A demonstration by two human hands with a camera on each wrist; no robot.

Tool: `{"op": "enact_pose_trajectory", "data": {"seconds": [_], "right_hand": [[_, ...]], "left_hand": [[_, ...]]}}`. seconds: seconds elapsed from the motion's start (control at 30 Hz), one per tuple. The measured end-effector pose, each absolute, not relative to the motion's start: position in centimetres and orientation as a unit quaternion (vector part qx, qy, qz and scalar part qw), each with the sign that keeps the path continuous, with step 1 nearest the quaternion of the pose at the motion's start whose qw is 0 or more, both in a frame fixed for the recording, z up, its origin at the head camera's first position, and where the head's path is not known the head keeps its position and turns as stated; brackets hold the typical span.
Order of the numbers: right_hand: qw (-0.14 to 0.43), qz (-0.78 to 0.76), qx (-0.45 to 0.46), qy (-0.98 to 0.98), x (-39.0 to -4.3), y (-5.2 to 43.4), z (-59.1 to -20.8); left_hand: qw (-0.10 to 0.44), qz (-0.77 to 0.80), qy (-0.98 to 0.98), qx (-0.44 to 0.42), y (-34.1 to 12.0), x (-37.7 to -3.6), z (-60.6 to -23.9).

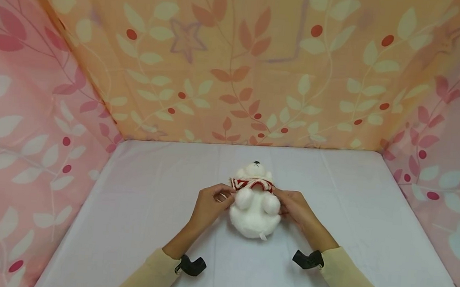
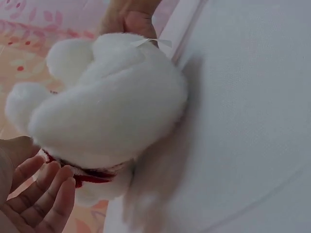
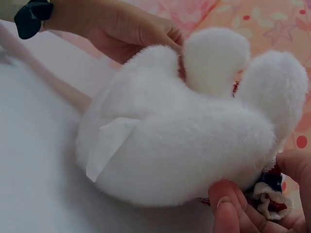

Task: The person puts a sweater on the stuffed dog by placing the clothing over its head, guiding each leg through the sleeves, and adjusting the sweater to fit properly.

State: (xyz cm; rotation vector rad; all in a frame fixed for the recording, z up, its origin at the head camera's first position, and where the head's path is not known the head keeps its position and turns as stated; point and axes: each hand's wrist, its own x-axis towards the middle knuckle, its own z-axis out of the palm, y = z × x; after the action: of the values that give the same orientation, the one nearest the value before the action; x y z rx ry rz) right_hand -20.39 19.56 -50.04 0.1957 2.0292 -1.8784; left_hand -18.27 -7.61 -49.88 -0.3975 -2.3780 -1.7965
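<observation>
A white plush bear lies on its back on the white-covered table, its dark nose pointing to the far side. Round its neck is a red and white knitted scarf. My left hand pinches the scarf's left side, thumb and fingertips at its edge. On the other side my right hand holds the scarf, and a ruffled end shows between thumb and fingers in the right wrist view. A small white tag sticks out of the bear's bottom. In the wrist views the body hides most of the head.
White cloth covers the table. An orange leaf-patterned curtain stands along the back edge, with pink patterned curtains at both sides. A black strap piece sits at each wrist below beige sleeves.
</observation>
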Motion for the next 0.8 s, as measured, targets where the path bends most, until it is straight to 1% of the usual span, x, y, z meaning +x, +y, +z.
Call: {"op": "enact_pose_trajectory", "data": {"seconds": [0.17, 0.27, 0.4, 0.53, 0.63, 0.8], "right_hand": [[0.164, -0.639, 0.059, 0.749, -20.4, 19.5, -49.7], [0.16, -0.632, 0.056, 0.757, -20.4, 19.4, -49.7], [0.16, -0.626, 0.054, 0.761, -20.4, 19.5, -49.8], [0.161, -0.623, 0.052, 0.764, -20.5, 19.5, -49.8], [0.158, -0.619, 0.046, 0.768, -20.5, 19.4, -49.7], [0.158, -0.607, 0.033, 0.778, -20.6, 19.2, -49.5]], "left_hand": [[0.156, -0.492, -0.837, -0.184, -7.4, -18.2, -49.0], [0.191, -0.403, -0.874, -0.195, -7.3, -18.2, -48.6], [0.21, -0.298, -0.911, -0.19, -7.1, -18.3, -48.3], [0.239, -0.23, -0.923, -0.194, -6.9, -18.7, -48.4], [0.259, -0.207, -0.923, -0.193, -6.8, -19.1, -48.6], [0.265, -0.198, -0.926, -0.181, -6.6, -19.6, -49.0]]}}
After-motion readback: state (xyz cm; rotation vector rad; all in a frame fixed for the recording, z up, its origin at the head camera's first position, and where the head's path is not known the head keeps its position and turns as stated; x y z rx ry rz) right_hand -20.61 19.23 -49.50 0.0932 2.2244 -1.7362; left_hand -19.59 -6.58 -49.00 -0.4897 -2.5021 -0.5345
